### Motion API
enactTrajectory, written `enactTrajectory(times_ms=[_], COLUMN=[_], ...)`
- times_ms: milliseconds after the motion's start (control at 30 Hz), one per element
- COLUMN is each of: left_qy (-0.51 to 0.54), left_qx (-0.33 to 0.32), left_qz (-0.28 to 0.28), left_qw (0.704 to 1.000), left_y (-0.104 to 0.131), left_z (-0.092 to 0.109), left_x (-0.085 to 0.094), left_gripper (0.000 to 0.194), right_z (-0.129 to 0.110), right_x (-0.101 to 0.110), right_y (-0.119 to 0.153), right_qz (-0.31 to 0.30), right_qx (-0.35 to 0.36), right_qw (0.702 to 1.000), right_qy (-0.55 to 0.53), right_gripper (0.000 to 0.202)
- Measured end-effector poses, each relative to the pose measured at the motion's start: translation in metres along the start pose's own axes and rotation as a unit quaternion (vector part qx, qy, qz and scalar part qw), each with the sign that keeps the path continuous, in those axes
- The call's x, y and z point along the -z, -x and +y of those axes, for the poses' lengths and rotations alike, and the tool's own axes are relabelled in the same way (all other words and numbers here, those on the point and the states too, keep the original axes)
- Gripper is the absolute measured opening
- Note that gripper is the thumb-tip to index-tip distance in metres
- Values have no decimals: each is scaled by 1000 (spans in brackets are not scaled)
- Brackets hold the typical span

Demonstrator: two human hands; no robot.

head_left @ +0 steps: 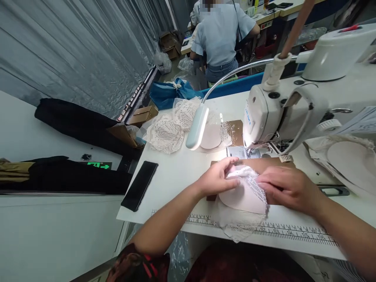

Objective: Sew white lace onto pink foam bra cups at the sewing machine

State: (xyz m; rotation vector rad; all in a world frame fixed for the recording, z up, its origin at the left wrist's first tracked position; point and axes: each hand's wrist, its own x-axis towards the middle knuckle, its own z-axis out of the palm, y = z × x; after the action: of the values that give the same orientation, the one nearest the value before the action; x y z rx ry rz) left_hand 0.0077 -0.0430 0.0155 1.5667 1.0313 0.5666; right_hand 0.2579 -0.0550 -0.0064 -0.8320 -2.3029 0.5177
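Note:
A pale pink cup-shaped pad with white lace lies at the table's front, in front of the sewing machine. My left hand holds its upper left part, thumb on top and the other fingers partly hidden behind the fabric. On the right side, my right hand pinches the lace edge between closed fingers. Both hands are just in front of the lit needle area. Brown board shows beneath the work.
Lace pieces are piled at the back left, beside a lamp head. A black phone lies at left. Another lace-edged pad rests at right. Printed ruler marks line the front edge. A person sits beyond.

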Motion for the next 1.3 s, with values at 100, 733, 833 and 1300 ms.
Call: enactTrajectory(times_ms=[100, 733, 833, 1300], left_qy=[103, -473, -490, -514], left_qx=[19, -188, -211, -221], left_qz=[-34, 33, 11, -57], left_qw=[994, 860, 846, 827], left_y=[-18, -22, -21, -41], left_z=[-6, 17, 9, -1], left_x=[6, -12, -20, 6], left_gripper=[53, 27, 34, 52], right_z=[-2, -4, -5, 6], right_x=[-3, -9, -7, -20], right_y=[0, -14, -16, -12], right_qz=[-66, -21, -10, -19], right_qx=[13, -48, -56, -122], right_qw=[997, 965, 965, 960], right_qy=[49, 257, 256, 252], right_gripper=[21, 32, 35, 40])
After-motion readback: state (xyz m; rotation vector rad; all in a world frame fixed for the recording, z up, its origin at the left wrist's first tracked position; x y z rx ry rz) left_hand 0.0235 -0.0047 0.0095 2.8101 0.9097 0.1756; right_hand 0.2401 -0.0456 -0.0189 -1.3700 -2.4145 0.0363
